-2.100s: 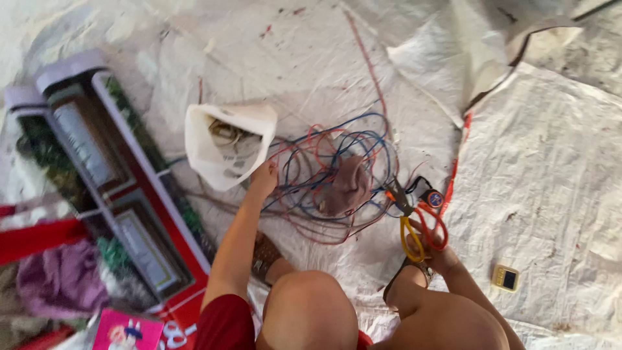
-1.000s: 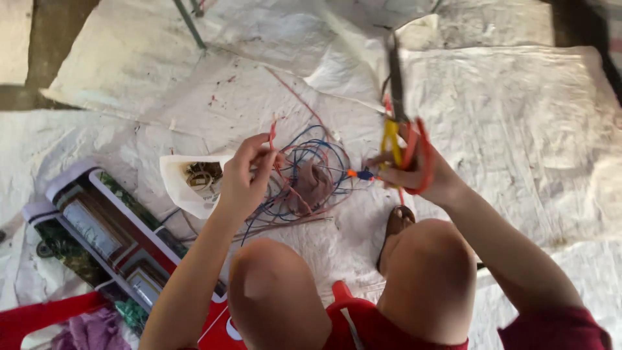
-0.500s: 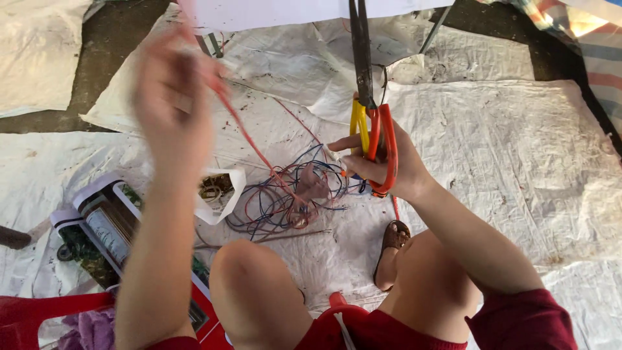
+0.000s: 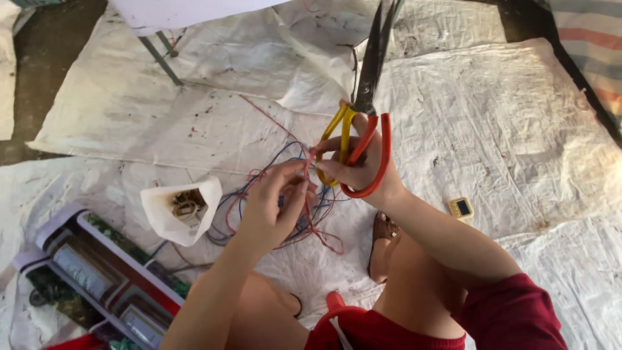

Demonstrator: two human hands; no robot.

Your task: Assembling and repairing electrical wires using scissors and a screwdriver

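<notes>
My right hand (image 4: 355, 170) holds a pair of scissors (image 4: 363, 110) with yellow and red handles, the dark blades pointing up and away. My left hand (image 4: 275, 204) sits just left of it and pinches a thin pink-red wire (image 4: 307, 163) between the fingertips, close to the scissor handles. Under both hands a tangle of red and blue wires (image 4: 259, 194) lies on the white woven sheet (image 4: 486, 129).
A white paper bag (image 4: 175, 207) holding coiled bits lies open left of the wires. A printed red-edged board (image 4: 97, 272) lies at lower left. A small yellow square device (image 4: 460, 207) rests on the sheet at right. My bare knees and a sandal (image 4: 382, 240) are below.
My left hand has come down from high up at the left and now meets my right hand over the wires. The scissors stay raised in my right hand.
</notes>
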